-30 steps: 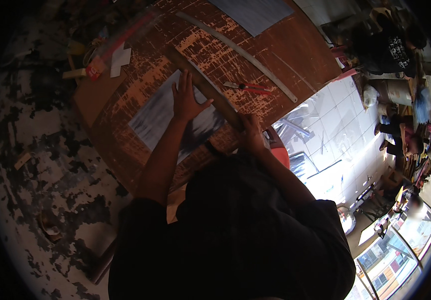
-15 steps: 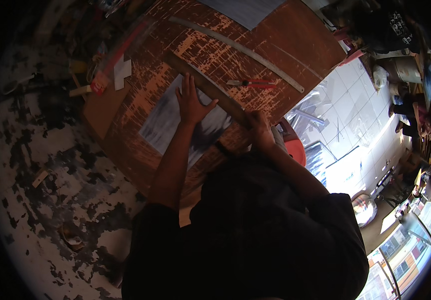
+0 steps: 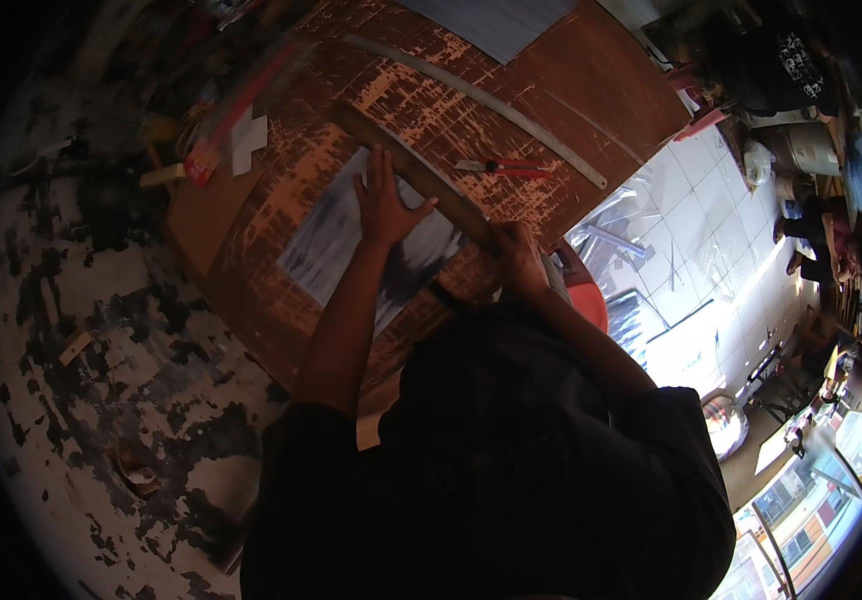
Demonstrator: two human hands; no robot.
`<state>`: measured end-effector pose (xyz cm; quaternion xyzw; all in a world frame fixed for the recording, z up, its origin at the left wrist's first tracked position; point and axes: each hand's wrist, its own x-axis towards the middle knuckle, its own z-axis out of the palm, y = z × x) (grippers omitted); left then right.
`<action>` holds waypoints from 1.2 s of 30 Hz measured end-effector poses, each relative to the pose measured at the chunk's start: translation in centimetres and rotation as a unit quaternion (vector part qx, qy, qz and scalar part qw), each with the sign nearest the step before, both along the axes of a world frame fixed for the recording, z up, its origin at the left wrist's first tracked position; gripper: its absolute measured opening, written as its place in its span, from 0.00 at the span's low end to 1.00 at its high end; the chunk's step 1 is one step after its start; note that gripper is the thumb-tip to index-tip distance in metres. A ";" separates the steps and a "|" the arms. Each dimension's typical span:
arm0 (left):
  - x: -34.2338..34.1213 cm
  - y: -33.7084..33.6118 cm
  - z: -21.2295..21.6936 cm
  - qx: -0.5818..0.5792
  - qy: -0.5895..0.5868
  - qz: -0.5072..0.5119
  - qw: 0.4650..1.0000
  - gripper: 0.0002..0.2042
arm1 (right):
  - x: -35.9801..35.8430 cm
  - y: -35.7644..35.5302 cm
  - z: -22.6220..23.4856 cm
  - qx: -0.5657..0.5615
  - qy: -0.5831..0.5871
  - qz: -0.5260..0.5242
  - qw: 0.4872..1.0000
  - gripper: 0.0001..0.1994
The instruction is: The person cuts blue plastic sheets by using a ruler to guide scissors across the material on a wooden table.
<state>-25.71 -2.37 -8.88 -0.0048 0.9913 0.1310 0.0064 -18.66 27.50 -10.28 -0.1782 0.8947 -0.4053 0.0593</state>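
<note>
A dark, flat straightedge (image 3: 417, 168) lies slantwise across the scratched brown worktable, along the far edge of a grey-and-white glossy sheet (image 3: 326, 235). My left hand (image 3: 383, 207) rests flat on that sheet, fingers stretched and thumb spread, its fingertips and thumb reaching the straightedge. At the near right end, my right hand (image 3: 519, 258) is closed around the straightedge's end; its fingertips are partly hidden. Just beyond the straightedge lies a red box cutter (image 3: 507, 168) with its blade end toward the left.
Farther off on the worktable (image 3: 611, 95) are a long metal ruler (image 3: 486, 97) and a grey sheet (image 3: 501, 20). White paper scraps (image 3: 248, 140) sit at the left. A red-orange seat (image 3: 586, 300) stands by the right edge. Plastic film covers white floor tiles; a person (image 3: 831, 240) is far right.
Both hands keep their places on the sheet and straightedge. The whole view has shifted very slightly.
</note>
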 end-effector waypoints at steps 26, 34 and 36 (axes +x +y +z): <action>-0.5 0.9 1.5 -0.046 -0.122 0.055 0.990 0.73 | -10.6 4.2 3.2 0.066 0.148 0.097 0.982 0.22; -0.8 1.0 2.5 -0.026 -0.158 0.076 0.984 0.75 | -16.3 3.0 2.3 0.025 0.078 0.162 0.983 0.25; -0.7 1.0 2.5 -0.023 -0.131 0.072 0.989 0.75 | -16.8 2.8 1.7 0.028 0.062 0.180 0.981 0.25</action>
